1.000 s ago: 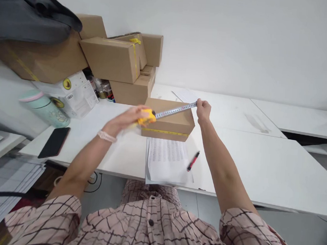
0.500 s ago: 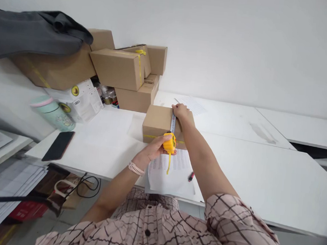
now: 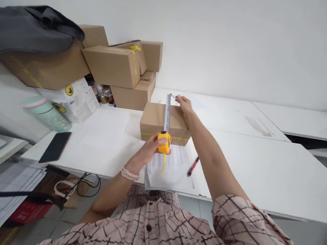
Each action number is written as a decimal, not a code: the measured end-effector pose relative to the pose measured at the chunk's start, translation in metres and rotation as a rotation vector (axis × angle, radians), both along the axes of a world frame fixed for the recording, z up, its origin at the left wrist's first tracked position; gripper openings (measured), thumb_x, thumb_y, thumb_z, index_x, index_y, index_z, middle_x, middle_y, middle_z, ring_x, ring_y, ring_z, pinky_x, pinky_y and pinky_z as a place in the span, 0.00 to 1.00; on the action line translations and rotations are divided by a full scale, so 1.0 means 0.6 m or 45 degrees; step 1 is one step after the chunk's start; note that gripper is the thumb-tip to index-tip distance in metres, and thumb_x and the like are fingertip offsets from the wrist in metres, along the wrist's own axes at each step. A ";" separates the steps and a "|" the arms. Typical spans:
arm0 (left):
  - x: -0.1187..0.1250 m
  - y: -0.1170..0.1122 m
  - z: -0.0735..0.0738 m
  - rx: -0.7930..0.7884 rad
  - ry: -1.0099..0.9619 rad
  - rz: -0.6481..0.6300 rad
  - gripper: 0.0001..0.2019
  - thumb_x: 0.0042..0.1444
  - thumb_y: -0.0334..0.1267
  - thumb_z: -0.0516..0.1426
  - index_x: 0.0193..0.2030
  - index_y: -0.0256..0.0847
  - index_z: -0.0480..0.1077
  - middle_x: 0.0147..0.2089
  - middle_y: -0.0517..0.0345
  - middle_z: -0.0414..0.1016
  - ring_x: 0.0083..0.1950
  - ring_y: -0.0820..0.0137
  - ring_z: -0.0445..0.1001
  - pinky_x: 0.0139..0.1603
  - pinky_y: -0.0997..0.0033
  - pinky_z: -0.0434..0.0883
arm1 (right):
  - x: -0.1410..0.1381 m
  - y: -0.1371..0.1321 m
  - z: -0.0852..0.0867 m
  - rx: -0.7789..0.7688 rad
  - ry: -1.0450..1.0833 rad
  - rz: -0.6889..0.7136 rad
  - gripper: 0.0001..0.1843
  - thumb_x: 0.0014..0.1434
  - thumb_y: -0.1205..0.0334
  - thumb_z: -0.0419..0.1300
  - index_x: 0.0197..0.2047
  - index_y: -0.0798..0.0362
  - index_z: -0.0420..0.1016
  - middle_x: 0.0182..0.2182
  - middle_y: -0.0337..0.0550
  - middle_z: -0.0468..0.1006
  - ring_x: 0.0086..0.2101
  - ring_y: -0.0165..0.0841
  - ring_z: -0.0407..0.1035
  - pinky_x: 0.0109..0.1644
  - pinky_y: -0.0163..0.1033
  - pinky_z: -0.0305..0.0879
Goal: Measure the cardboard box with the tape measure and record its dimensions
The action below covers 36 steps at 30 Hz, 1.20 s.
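My left hand (image 3: 150, 149) is wrapped round a yellow tape measure (image 3: 164, 142), held at the near side of a closed cardboard box (image 3: 152, 116). The metal blade (image 3: 167, 117) runs out from it across the box top, its far end reaching past the back edge. A yellow strap hangs below the case. Beside the blade's far end, my right hand (image 3: 184, 103) is over the back right part of the box, fingers bent and drawn together. Its fingertips seem apart from the blade; whatever they may hold is too small to make out.
Printed sheets (image 3: 173, 176) and a red-and-black marker (image 3: 193, 167) lie before the box. Leftward are a phone (image 3: 55, 147), a mint bottle (image 3: 48, 113), a white avocado-print box (image 3: 81, 98) and stacked cartons (image 3: 109, 66). Another paper (image 3: 195, 101) lies behind the box.
My right hand has come off the blade's far end and shifted right of it. The tape measure has moved slightly left over the box. The view has also shifted a little.
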State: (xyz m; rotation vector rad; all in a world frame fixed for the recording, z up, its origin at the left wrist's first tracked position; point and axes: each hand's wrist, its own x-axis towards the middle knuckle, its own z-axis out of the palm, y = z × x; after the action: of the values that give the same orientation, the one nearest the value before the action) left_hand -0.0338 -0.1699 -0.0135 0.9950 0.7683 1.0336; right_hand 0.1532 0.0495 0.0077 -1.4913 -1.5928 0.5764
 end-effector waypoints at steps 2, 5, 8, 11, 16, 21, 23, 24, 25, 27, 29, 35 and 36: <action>-0.034 -0.013 -0.003 0.149 0.063 0.188 0.28 0.45 0.49 0.71 0.51 0.41 0.71 0.45 0.56 0.76 0.35 0.70 0.78 0.41 0.64 0.79 | 0.049 -0.034 -0.011 -0.002 0.130 -0.050 0.25 0.69 0.46 0.47 0.53 0.54 0.75 0.53 0.52 0.80 0.49 0.34 0.72 0.58 0.40 0.66; -0.086 -0.008 -0.019 0.283 0.197 0.502 0.32 0.43 0.44 0.72 0.54 0.44 0.67 0.43 0.61 0.74 0.36 0.72 0.76 0.39 0.70 0.77 | 0.107 -0.107 -0.050 -0.053 0.471 -0.190 0.30 0.65 0.38 0.50 0.55 0.52 0.75 0.57 0.53 0.78 0.56 0.37 0.71 0.60 0.42 0.66; -0.115 0.023 -0.035 0.245 0.247 0.577 0.30 0.42 0.46 0.71 0.51 0.42 0.67 0.44 0.61 0.73 0.36 0.73 0.76 0.39 0.70 0.77 | 0.114 -0.174 -0.087 -0.119 0.552 -0.128 0.38 0.64 0.30 0.44 0.62 0.46 0.72 0.65 0.52 0.72 0.62 0.39 0.67 0.58 0.44 0.68; -0.121 0.053 -0.031 0.203 0.229 0.477 0.28 0.44 0.49 0.69 0.48 0.40 0.66 0.44 0.60 0.72 0.33 0.74 0.76 0.40 0.67 0.78 | 0.084 -0.206 -0.080 -0.120 0.488 0.059 0.39 0.64 0.28 0.45 0.63 0.45 0.72 0.66 0.50 0.71 0.62 0.40 0.67 0.60 0.45 0.66; -0.126 0.070 0.032 0.335 0.180 0.513 0.27 0.44 0.48 0.69 0.47 0.41 0.67 0.44 0.60 0.72 0.33 0.75 0.76 0.40 0.65 0.80 | 0.059 -0.196 0.019 -0.001 -0.011 -0.072 0.30 0.63 0.36 0.57 0.55 0.49 0.78 0.57 0.52 0.78 0.54 0.46 0.72 0.59 0.49 0.65; -0.132 0.082 0.079 0.328 0.172 0.543 0.27 0.43 0.50 0.70 0.46 0.41 0.67 0.43 0.59 0.73 0.33 0.73 0.76 0.39 0.64 0.81 | 0.058 -0.168 0.067 0.074 -0.446 -0.188 0.27 0.70 0.40 0.50 0.42 0.51 0.81 0.45 0.54 0.81 0.47 0.47 0.74 0.53 0.49 0.65; -0.131 0.093 0.083 0.290 0.218 0.545 0.26 0.43 0.50 0.70 0.44 0.41 0.67 0.41 0.59 0.72 0.34 0.73 0.76 0.38 0.64 0.81 | 0.050 -0.153 0.062 -0.002 -0.542 -0.195 0.30 0.72 0.40 0.46 0.39 0.51 0.80 0.43 0.56 0.81 0.46 0.47 0.74 0.52 0.48 0.65; -0.129 0.097 0.085 0.275 0.238 0.549 0.26 0.43 0.50 0.70 0.43 0.41 0.67 0.41 0.59 0.72 0.34 0.73 0.75 0.38 0.64 0.81 | 0.043 -0.145 0.059 -0.012 -0.584 -0.201 0.30 0.73 0.40 0.44 0.39 0.52 0.80 0.44 0.57 0.81 0.47 0.48 0.73 0.52 0.49 0.65; -0.127 0.101 0.086 0.270 0.253 0.568 0.26 0.42 0.50 0.70 0.43 0.40 0.67 0.41 0.59 0.72 0.34 0.73 0.75 0.37 0.65 0.81 | 0.036 -0.137 0.057 0.004 -0.628 -0.208 0.31 0.73 0.41 0.43 0.40 0.52 0.80 0.46 0.58 0.80 0.50 0.49 0.71 0.53 0.50 0.64; -0.119 0.100 0.090 0.318 0.269 0.649 0.26 0.41 0.49 0.70 0.43 0.41 0.67 0.41 0.60 0.71 0.34 0.74 0.74 0.36 0.68 0.80 | 0.019 -0.120 0.056 0.069 -0.720 -0.199 0.29 0.74 0.46 0.43 0.42 0.54 0.81 0.49 0.60 0.80 0.54 0.52 0.68 0.56 0.52 0.62; -0.101 0.083 0.089 0.420 0.261 0.710 0.27 0.40 0.47 0.71 0.45 0.43 0.67 0.43 0.60 0.72 0.36 0.74 0.74 0.36 0.70 0.79 | 0.001 -0.105 0.058 0.112 -0.777 -0.161 0.27 0.75 0.54 0.42 0.44 0.56 0.80 0.49 0.60 0.81 0.55 0.51 0.67 0.58 0.53 0.60; 0.001 -0.028 0.008 0.326 0.163 0.238 0.27 0.47 0.47 0.71 0.51 0.46 0.68 0.45 0.58 0.73 0.36 0.72 0.74 0.34 0.72 0.77 | -0.024 -0.091 0.047 0.159 -0.685 -0.140 0.30 0.75 0.56 0.36 0.50 0.56 0.78 0.49 0.59 0.81 0.53 0.51 0.68 0.60 0.56 0.56; 0.017 -0.043 -0.011 0.277 0.141 0.193 0.27 0.47 0.47 0.71 0.51 0.47 0.68 0.44 0.58 0.72 0.37 0.72 0.74 0.35 0.72 0.77 | -0.024 -0.092 0.044 0.173 -0.668 -0.134 0.30 0.75 0.54 0.35 0.52 0.55 0.78 0.49 0.59 0.81 0.54 0.51 0.67 0.60 0.57 0.56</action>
State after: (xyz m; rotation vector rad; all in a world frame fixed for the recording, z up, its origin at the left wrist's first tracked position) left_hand -0.0233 -0.1954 -0.0201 1.2019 0.8445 1.2196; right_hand 0.1388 -0.0055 0.0341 -1.6964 -1.8833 0.0064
